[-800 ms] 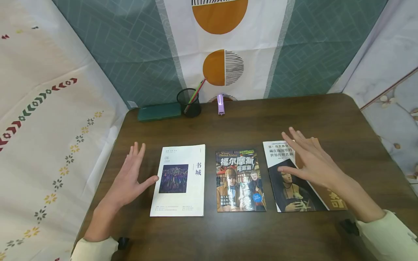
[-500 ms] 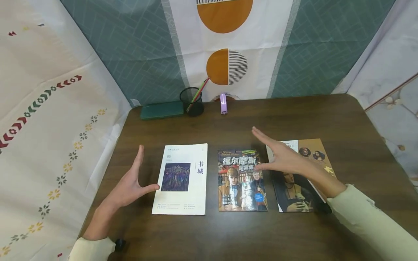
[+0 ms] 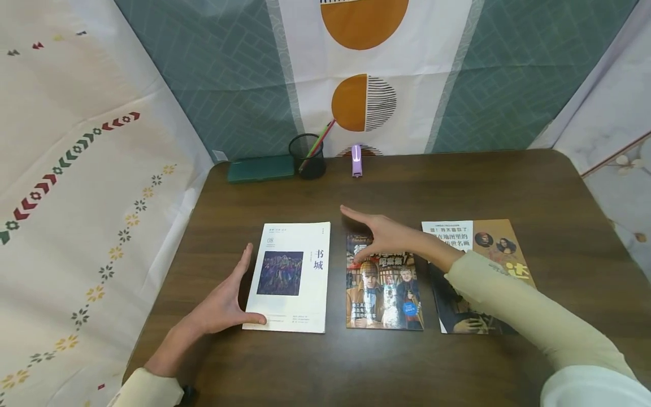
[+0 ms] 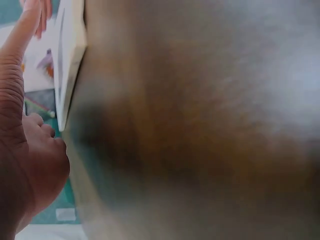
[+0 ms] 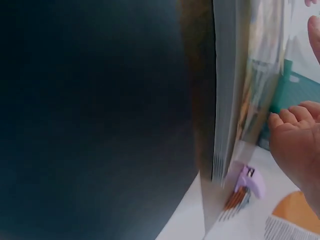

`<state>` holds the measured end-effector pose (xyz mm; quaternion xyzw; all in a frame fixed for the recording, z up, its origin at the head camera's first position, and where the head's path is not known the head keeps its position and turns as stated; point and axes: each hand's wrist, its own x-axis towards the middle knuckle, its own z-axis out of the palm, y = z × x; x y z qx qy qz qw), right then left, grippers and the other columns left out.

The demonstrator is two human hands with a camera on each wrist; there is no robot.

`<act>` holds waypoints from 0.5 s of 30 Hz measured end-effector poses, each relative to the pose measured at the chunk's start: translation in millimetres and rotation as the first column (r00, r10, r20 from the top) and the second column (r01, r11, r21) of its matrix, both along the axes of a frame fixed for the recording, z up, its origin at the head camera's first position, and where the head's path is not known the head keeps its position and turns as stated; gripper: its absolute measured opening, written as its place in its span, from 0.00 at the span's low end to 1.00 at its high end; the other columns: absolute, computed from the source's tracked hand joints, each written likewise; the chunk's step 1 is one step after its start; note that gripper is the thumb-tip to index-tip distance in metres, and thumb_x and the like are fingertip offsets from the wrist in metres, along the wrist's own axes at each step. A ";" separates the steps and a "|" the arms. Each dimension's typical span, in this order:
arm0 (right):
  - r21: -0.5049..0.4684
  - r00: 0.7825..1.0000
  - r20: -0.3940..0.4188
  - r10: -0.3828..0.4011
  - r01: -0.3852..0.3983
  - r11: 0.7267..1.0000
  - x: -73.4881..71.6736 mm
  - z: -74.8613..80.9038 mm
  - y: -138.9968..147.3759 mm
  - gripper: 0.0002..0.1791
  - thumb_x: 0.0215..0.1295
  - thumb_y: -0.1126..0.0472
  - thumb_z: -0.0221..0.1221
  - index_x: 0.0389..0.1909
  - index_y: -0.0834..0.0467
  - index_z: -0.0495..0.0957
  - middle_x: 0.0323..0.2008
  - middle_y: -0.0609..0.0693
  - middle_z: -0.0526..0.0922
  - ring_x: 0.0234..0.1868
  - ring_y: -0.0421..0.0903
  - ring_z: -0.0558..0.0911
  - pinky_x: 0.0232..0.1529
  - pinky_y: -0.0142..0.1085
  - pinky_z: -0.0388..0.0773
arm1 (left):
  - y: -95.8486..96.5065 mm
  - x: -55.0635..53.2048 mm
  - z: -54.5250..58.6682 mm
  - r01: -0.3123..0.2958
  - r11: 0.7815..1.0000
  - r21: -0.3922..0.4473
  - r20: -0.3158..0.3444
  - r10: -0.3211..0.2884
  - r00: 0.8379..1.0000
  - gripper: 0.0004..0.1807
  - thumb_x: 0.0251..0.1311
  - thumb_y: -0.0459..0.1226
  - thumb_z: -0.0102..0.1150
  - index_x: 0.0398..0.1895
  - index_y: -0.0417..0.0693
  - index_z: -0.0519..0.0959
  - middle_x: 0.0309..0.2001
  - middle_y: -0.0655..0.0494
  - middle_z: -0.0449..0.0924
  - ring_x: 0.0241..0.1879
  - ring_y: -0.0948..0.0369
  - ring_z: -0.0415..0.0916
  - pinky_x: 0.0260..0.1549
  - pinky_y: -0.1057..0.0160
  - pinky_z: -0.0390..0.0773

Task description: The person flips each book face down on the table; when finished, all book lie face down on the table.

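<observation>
My left hand [image 3: 221, 305] is at the left side of a white book [image 3: 311, 291] with a dark square picture on its cover. Its thumb overlaps the lower left corner in the head view, fingers spread along the left edge. In the left wrist view the book's edge [image 4: 75, 60] stands just beyond the hand [image 4: 40, 170]. My right hand [image 3: 389, 232], thumb and fingers wide apart, is over the top of a colourful comic-style book [image 3: 383, 299] in the middle, hiding part of its title. Nothing is in its grasp. The right forearm crosses a third book [image 3: 500, 237], brown and white.
The brown table [image 3: 285, 373] bears all three books, laid side by side. Along its back edge stand a green case [image 3: 261, 169], a black mesh pen holder [image 3: 314, 167] with pencils, and a purple stapler [image 3: 357, 161]. Patterned cloth [image 3: 229, 79] hangs behind.
My right hand has swept left from the third book to above the middle one. The left hand has moved down and right to the white book's edge. The head view has shifted slightly.
</observation>
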<state>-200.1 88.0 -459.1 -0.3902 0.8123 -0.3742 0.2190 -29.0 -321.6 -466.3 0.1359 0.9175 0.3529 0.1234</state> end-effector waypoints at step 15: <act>0.044 0.996 -0.059 0.071 -0.068 0.997 -17.0 -9.0 -44.1 0.54 0.61 0.55 0.77 0.84 0.56 0.58 0.80 0.55 0.64 0.79 0.56 0.65 0.74 0.52 0.67 | 12.1 6.5 -6.9 0.124 0.973 -0.193 -0.053 -0.137 0.989 0.89 0.33 0.73 0.80 0.87 0.48 0.30 0.87 0.48 0.28 0.85 0.48 0.36 0.77 0.56 0.49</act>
